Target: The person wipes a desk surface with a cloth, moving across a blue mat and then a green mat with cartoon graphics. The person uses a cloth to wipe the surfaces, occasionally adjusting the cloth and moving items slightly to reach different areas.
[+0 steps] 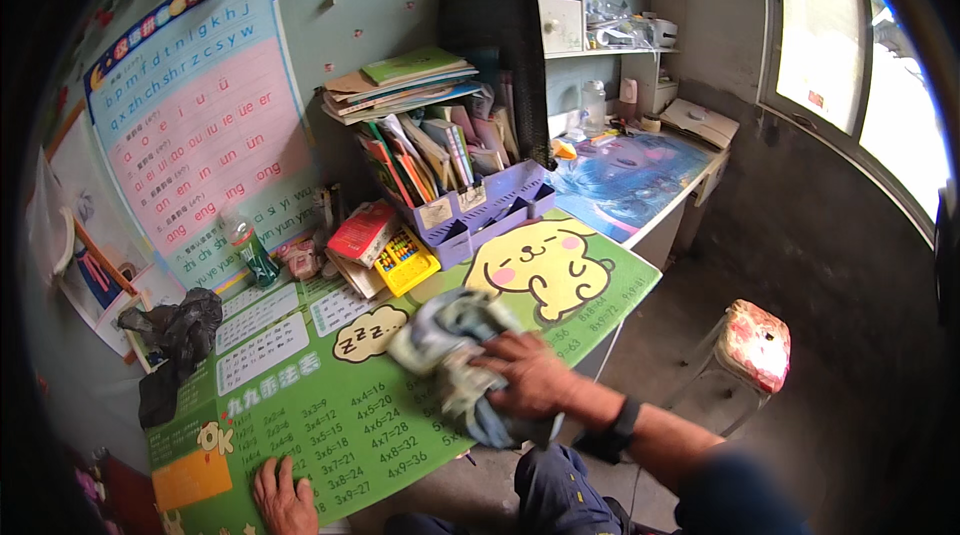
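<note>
A crumpled patterned cloth (457, 355), partly blurred, lies on a green desk mat (337, 452) printed with multiplication tables and a cartoon dog. My right hand (525, 377) rests over the cloth's right side and grips it, with a black band on the wrist. Near the front left of the mat, my left hand (283, 497) lies flat with fingers spread and holds nothing. A purple plastic organizer (487, 216) full of books stands behind the cloth, beside a yellow abacus (405, 261).
A green-labelled plastic bottle (255, 254) and a black plastic bag (184, 332) are along the wall side. A second desk with a blue picture mat (637, 175) adjoins at the back right. A cushioned stool (754, 347) stands on the floor at right.
</note>
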Action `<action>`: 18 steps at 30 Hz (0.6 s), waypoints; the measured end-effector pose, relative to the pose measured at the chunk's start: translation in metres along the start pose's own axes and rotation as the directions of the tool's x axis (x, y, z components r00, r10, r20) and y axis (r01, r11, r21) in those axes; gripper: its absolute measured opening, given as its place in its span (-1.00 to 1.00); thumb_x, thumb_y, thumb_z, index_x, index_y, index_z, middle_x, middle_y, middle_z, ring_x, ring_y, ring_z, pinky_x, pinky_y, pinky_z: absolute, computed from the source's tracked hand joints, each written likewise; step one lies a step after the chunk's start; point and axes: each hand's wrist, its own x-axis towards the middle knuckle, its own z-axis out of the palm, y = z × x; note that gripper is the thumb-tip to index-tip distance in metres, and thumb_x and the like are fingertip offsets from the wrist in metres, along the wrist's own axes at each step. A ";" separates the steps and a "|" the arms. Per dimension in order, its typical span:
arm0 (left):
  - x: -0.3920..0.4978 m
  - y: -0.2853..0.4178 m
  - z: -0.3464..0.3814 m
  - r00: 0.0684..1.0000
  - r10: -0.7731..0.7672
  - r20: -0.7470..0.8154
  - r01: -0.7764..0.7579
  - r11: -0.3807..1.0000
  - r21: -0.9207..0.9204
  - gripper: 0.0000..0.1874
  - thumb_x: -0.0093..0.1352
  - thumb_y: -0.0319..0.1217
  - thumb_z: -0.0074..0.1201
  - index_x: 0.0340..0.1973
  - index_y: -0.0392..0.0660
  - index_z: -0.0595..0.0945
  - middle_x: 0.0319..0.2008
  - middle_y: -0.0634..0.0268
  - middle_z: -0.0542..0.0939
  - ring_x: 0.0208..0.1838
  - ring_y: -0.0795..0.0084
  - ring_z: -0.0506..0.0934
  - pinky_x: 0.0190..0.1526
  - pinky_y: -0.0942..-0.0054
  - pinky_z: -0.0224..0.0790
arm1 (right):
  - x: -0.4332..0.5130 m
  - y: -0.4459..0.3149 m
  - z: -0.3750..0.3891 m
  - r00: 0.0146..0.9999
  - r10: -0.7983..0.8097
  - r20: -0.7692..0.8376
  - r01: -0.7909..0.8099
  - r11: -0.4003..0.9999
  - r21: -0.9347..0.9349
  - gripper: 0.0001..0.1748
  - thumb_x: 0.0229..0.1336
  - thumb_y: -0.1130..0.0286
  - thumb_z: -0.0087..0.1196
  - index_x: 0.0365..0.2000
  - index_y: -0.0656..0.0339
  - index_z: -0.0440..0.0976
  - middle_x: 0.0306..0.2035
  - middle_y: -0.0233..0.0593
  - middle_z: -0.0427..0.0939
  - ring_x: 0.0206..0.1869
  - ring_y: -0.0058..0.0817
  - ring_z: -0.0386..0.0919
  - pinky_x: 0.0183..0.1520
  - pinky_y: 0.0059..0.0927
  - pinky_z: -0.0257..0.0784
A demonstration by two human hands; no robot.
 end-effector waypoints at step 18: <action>0.002 0.011 -0.009 0.999 -0.038 0.002 0.038 0.999 -0.021 -0.50 0.34 -0.32 0.11 0.19 -0.18 0.52 0.25 -0.02 0.38 0.33 -0.15 0.29 0.36 -0.10 0.07 | 0.024 0.209 -0.065 0.703 0.710 0.046 -0.635 0.655 -0.411 -0.17 0.14 0.07 0.07 0.44 -0.11 0.20 0.31 0.01 0.39 0.34 0.12 0.33 0.39 0.04 0.28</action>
